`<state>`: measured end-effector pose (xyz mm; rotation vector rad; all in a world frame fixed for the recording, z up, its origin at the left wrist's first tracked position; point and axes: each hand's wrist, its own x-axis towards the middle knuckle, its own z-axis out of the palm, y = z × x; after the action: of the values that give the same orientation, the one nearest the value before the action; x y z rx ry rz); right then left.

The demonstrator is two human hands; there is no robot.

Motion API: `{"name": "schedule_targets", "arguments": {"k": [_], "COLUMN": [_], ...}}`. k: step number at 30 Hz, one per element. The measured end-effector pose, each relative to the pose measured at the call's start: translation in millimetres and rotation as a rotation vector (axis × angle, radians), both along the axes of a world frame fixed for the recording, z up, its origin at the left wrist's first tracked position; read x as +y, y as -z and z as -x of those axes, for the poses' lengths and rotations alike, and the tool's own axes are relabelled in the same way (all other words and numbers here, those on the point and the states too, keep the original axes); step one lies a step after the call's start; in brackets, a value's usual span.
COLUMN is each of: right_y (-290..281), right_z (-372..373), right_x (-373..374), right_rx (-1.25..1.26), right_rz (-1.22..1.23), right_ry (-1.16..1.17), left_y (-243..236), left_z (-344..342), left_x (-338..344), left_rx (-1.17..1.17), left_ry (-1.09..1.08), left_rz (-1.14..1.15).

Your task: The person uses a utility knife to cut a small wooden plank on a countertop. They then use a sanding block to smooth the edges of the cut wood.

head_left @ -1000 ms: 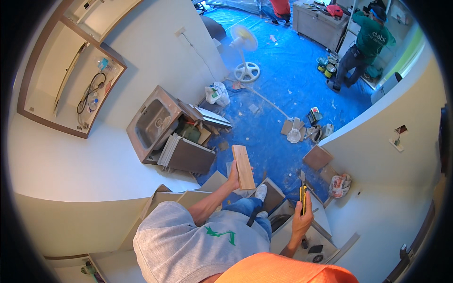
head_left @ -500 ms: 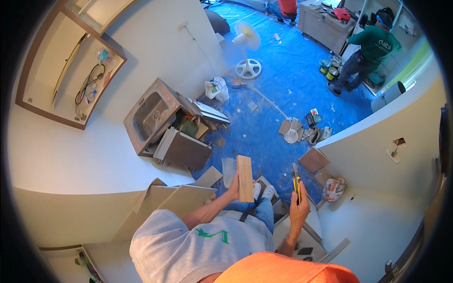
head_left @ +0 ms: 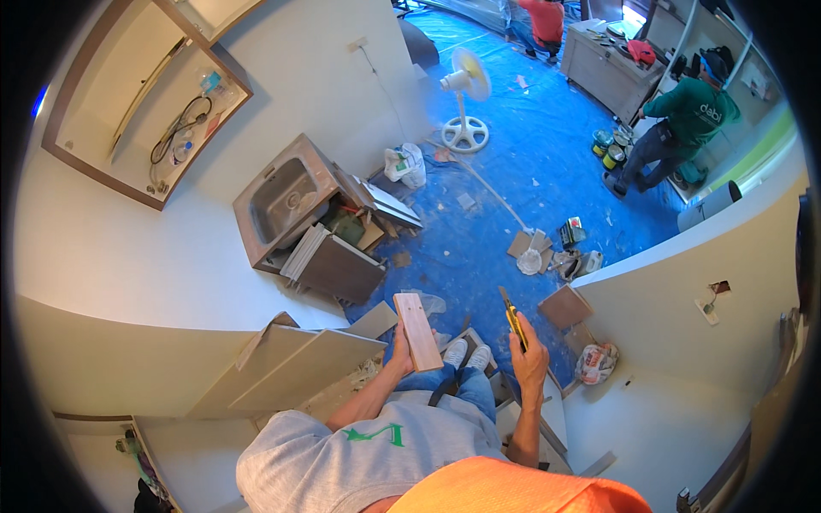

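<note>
A short wooden board is held upright and tilted in front of my body. My left hand grips it along its left edge, with part of the fingers hidden behind it. To the right, my right hand is closed round a yellow-and-black utility knife. Its blade is out and points up and a little left. The knife and the board are apart.
Blue plastic sheeting covers the floor. A dismantled sink unit stands at left, with loose panels below it. A white fan stands ahead. A co-worker in green is at far right, another in red crouches farther off.
The board has moved left and now leans its top leftward. My right hand has shifted slightly left, and the knife tilts more to the left. Both hands keep their hold.
</note>
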<state>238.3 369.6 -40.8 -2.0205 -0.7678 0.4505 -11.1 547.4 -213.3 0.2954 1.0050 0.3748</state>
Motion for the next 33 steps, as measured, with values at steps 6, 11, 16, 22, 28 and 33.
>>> {"name": "schedule_targets", "arguments": {"k": [6,11,16,22,28,33], "right_y": [3,-1,-6,5,18,15], "right_z": [1,4,7,17,33,44], "right_x": [5,3,-13,-53,-80,-84], "right_rx": [-0.026,0.006,-0.041,-0.022,-0.058,-0.009], "right_rz": [-0.007,-0.006,-0.067,0.028,0.025,0.052], "right_ry": [-0.046,-0.014,0.076,0.240,0.317,0.316], "left_y": [3,-2,-11,-12,-10,-4], "left_z": [2,-6,-31,-57,-67,-63], "left_x": [-4,-6,-3,1,-3,-12], "left_rx": [0.000,0.023,-0.041,-0.037,-0.054,-0.042], "left_ry": [0.006,0.052,0.102,0.280,0.373,0.421], "left_rz": [0.003,0.015,0.021,0.001,-0.020,0.046]}}
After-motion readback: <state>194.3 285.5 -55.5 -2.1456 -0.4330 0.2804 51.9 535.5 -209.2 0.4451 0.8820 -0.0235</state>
